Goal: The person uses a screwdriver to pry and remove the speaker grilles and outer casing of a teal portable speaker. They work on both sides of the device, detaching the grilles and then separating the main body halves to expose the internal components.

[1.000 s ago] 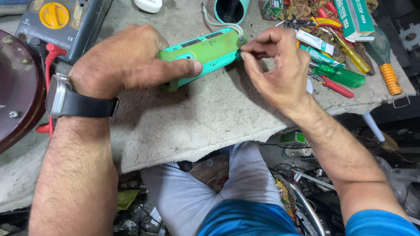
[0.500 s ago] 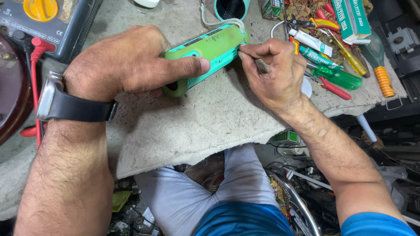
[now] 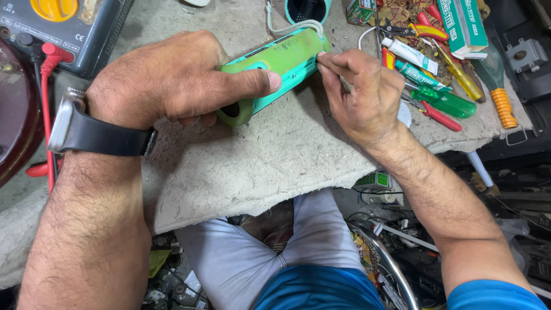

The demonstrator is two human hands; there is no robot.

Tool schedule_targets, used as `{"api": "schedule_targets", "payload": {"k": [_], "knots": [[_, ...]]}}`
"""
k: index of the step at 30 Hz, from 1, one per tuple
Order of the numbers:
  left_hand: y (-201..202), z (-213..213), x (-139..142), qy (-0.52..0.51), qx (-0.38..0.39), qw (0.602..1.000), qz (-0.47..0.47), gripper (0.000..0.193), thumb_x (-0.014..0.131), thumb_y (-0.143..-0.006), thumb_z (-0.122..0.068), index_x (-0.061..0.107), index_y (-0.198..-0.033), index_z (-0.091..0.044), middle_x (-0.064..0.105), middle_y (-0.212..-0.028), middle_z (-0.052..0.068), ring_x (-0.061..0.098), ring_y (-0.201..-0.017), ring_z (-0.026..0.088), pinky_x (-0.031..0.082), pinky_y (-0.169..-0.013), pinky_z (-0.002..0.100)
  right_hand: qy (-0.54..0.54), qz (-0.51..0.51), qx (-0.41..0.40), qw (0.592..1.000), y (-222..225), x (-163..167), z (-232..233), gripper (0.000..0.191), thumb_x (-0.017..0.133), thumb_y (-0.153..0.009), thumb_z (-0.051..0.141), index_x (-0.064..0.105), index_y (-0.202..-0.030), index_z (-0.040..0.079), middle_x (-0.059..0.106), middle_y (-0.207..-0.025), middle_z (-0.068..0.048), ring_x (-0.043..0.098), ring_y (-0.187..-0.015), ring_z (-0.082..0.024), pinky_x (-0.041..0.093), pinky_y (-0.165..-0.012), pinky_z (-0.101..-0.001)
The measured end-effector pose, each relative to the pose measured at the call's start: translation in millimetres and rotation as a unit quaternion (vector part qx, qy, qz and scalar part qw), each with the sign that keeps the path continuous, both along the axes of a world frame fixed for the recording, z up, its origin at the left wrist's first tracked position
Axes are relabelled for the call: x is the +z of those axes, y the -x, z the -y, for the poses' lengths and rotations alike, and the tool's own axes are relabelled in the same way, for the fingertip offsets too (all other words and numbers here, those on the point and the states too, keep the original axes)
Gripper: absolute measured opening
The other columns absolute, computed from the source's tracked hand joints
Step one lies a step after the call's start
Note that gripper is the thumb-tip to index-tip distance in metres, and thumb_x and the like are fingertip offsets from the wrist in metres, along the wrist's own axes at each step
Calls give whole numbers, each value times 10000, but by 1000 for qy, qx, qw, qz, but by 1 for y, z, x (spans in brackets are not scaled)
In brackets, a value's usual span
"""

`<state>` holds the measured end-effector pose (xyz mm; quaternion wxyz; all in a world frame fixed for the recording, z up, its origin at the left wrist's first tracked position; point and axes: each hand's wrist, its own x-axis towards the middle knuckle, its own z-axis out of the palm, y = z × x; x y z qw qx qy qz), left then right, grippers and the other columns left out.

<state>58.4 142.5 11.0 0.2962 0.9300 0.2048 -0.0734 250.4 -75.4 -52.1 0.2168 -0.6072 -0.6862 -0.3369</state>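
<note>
Green battery pack [image 3: 275, 63] — long axis toward upper right; my left hand [image 3: 172, 80] clamps it, my right hand [image 3: 367, 95] pinches a thin tool [image 3: 346, 85] at its far end.

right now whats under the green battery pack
The green battery pack lies on a grey felt mat. The left hand covers its near half; whatever lies beneath it there is hidden.

My worn grey felt bench cover [image 3: 275, 166] fills twelve o'clock; cluttered dim floor [image 3: 505, 189] lies toward four.
</note>
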Motion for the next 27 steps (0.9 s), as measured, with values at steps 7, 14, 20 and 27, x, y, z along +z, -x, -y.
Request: {"api": "schedule_targets", "payload": {"k": [7,14,20,27], "knots": [[3,-1,4,9,9,1000,-17,827,529,-851,-789,774,-646,-26,663,-533,129,666,-493,236,503,-493,398,-22,-98,20,995,-4,-2,-4,463,846,-1052,-87,426,-1228,-5,735,-1065,-127,787,-946,-204,629,-787,-271],[2,-1,4,37,-4,999,-5,794,542,-854,-772,791,-682,-37,680,-545,119,672,-489,232,501,-477,395,-7,-67,22,997,-7,0,-3,454,843,-1021,-96,441,-1206,7,750,-1092,-107,776,-940,-185,599,-757,-276],[-1,-5,-4,45,1,999,26,832,513,-816,-809,785,-676,-36,706,-568,129,705,-540,252,543,-558,413,13,-92,56,994,-11,2,-6,418,811,-1063,-109,425,-1185,-7,733,-1108,-118,783,-1003,-203,645,-838,-269],[-3,-16,-15,32,-27,998,46,858,437,-829,-805,814,-760,-38,735,-617,145,708,-627,281,569,-630,435,5,-80,60,995,-17,1,-11,431,832,-1025,-96,441,-1172,9,749,-1077,-106,778,-984,-205,616,-821,-275]]}}
